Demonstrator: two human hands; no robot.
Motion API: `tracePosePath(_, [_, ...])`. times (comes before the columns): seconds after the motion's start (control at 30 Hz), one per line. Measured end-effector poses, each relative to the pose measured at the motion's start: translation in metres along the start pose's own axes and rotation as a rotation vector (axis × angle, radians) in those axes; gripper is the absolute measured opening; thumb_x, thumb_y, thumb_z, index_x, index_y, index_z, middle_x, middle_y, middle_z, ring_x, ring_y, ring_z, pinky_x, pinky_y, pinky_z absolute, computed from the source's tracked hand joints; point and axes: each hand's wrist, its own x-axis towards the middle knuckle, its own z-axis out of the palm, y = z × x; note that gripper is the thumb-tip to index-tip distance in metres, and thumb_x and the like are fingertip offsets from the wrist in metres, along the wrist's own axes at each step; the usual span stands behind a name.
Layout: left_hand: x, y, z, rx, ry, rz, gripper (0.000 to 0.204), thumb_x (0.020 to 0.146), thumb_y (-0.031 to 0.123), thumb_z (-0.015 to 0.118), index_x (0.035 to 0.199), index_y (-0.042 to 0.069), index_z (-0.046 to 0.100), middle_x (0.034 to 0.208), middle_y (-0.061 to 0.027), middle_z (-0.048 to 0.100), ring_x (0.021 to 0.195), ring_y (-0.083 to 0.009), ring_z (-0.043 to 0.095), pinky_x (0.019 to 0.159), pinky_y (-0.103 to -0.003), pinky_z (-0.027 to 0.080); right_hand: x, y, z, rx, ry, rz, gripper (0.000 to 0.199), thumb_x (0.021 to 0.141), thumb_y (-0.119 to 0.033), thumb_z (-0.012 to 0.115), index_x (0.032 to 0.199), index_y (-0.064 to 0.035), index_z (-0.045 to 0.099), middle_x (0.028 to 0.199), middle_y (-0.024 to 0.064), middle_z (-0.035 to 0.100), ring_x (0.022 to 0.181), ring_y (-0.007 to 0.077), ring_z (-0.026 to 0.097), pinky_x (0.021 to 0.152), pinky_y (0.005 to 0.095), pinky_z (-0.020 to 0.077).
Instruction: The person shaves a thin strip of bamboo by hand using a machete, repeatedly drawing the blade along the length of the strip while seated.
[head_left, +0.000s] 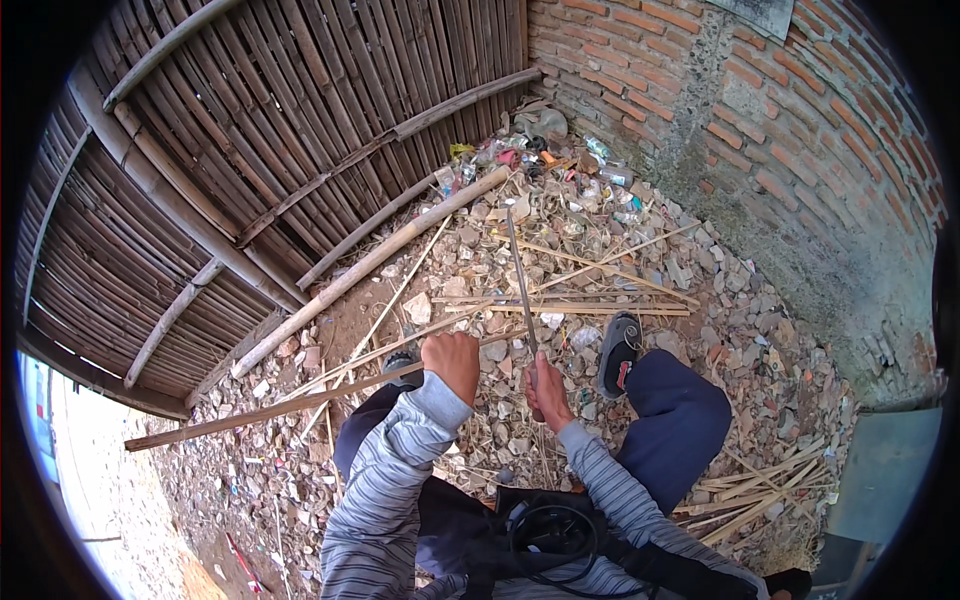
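Note:
My left hand [452,364] is closed around a long split bamboo strip [270,411]. The strip runs from the far left, under my fist, toward the blade on the right. In my right hand [547,392] is the handle of a machete [522,275], its long narrow dark blade pointing away from me. The strip's right end comes close to the blade's lower part; whether they touch I cannot tell. Beyond my hands, several loose bamboo strips [610,308] lie across the stony ground. My sandalled right foot [619,355] rests beside them.
A bamboo slat wall [330,90] rises at the left, with a thick bamboo pole [375,270] along its foot. A brick wall [780,130] stands at the right. Litter [545,158] fills the far corner. More cut strips [765,490] lie at the near right.

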Motion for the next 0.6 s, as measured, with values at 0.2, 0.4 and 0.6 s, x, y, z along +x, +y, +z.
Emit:
tracePosePath(0.2, [0.005, 0.012, -0.003, 0.016, -0.051, 0.02, 0.014, 0.09, 0.015, 0.068, 0.08, 0.017, 0.078, 0.078, -0.0024, 0.074, 0.079, -0.0204, 0.075, 0.059, -0.038, 0.05, 0.023, 0.023, -0.011, -0.067, 0.034, -0.354, 0.061, 0.109, -0.058, 0.039, 0.074, -0.0088, 0.048, 0.057, -0.0017, 0.043, 0.044, 0.0104, 0.04, 0.042, 0.0293, 0.0318])
tracePosePath(0.4, [0.0, 0.018, 0.014, -0.06, -0.097, 0.01, 0.017, 0.086, 0.013, 0.067, 0.074, 0.015, 0.078, 0.073, -0.0053, 0.074, 0.072, -0.0231, 0.074, 0.058, -0.038, 0.049, 0.027, 0.096, -0.048, -0.328, 0.187, 0.313, 0.066, 0.099, -0.071, 0.05, 0.074, -0.0106, 0.046, 0.055, -0.0014, 0.04, 0.041, 0.0132, 0.036, 0.042, 0.0318, 0.0337])
tracePosePath(0.6, [0.011, 0.023, 0.008, -0.021, -0.056, -0.031, 0.017, 0.086, 0.014, 0.067, 0.073, 0.015, 0.078, 0.071, -0.0053, 0.074, 0.072, -0.023, 0.074, 0.059, -0.038, 0.05, 0.019, 0.073, -0.043, 0.101, 0.006, 0.451, 0.055, 0.1, -0.064, 0.056, 0.077, -0.0147, 0.045, 0.055, -0.0059, 0.03, 0.041, 0.0093, 0.03, 0.042, 0.0298, 0.0323])
